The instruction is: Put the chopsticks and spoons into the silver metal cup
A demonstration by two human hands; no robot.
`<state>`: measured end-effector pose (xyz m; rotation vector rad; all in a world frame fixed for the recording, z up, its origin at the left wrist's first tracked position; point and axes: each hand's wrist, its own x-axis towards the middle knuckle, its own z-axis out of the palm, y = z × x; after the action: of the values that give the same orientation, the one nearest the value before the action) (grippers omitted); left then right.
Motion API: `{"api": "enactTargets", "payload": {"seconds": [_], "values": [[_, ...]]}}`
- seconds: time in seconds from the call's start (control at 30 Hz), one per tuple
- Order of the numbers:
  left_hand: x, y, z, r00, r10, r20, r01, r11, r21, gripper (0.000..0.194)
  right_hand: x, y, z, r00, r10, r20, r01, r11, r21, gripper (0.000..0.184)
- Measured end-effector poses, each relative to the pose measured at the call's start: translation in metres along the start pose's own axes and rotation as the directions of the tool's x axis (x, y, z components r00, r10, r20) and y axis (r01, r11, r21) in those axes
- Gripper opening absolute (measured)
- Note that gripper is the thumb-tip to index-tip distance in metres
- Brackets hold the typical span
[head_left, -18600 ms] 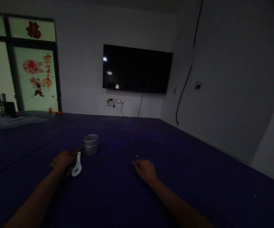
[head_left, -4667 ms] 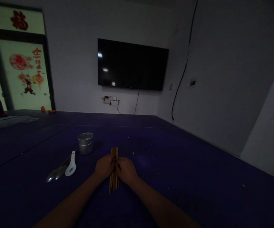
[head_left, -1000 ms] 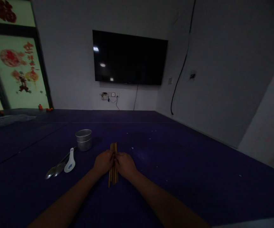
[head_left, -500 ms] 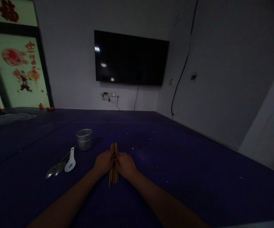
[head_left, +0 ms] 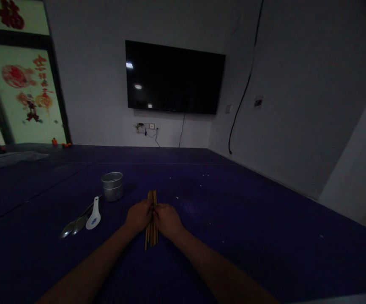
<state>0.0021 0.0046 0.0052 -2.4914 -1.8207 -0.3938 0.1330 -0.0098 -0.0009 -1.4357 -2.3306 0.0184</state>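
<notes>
The purple desk (head_left: 265, 236) fills the lower part of our view, with thin seams running across its top. Beyond its far edge, a dark wall screen (head_left: 175, 78) hangs with small light reflections in it. The glazed door (head_left: 12, 105), far to our left, carries red and orange decorations. A crumpled clear sheet (head_left: 10, 158) lies on the desk's far left.

Nearer to us, our left hand (head_left: 139, 217) and right hand (head_left: 169, 221) meet over the desk, knuckles up. Both have their fingers curled in, pinching the bundle of wooden sticks (head_left: 151, 234) between them; the exact finger contact is hidden in the dim light. The sticks lie in front of us, pointing away, and show beyond and below the hands. Their near ends are uneven, the leftmost reaching closest to us.

To the left of the sticks, a metal cup (head_left: 112, 188) stands upright, open end up. Nearer to us and further left lie two metal spoons (head_left: 75, 226), their handles slanting towards the cup. The white spoon (head_left: 93, 218) rests beside their bowls, its handle crossing theirs, a blue mark in its bowl. Tiny white specks (head_left: 177, 197) dot the desk to our right.
</notes>
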Motion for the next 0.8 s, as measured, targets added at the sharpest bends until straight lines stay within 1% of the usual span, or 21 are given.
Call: {"api": "enactTargets", "payload": {"seconds": [0.23, 0.5, 0.67, 0.8], "values": [[-0.0002, 0.0006, -0.0010, 1.000, -0.006, 0.019, 0.006, 1.000, 0.007, 0.030, 0.0003, -0.0007, -0.0009, 1.000, 0.001, 0.002, -0.001, 1.000, -0.001, 0.028], [-0.0001, 0.0007, -0.0002, 1.000, -0.003, 0.002, 0.003, 1.000, 0.017, 0.028, 0.0003, -0.0009, -0.0006, 1.000, 0.006, -0.003, -0.006, 1.000, -0.007, 0.029], [-0.0001, 0.0008, 0.0014, 1.000, -0.008, -0.026, 0.009, 1.000, 0.014, 0.030, 0.0008, -0.0004, 0.0001, 1.000, 0.013, 0.005, -0.013, 1.000, -0.002, 0.029], [0.0000, 0.0010, 0.0006, 1.000, -0.006, -0.012, 0.006, 1.000, 0.010, 0.030, 0.0005, -0.0005, -0.0001, 1.000, 0.013, 0.001, -0.013, 1.000, -0.006, 0.029]]}}
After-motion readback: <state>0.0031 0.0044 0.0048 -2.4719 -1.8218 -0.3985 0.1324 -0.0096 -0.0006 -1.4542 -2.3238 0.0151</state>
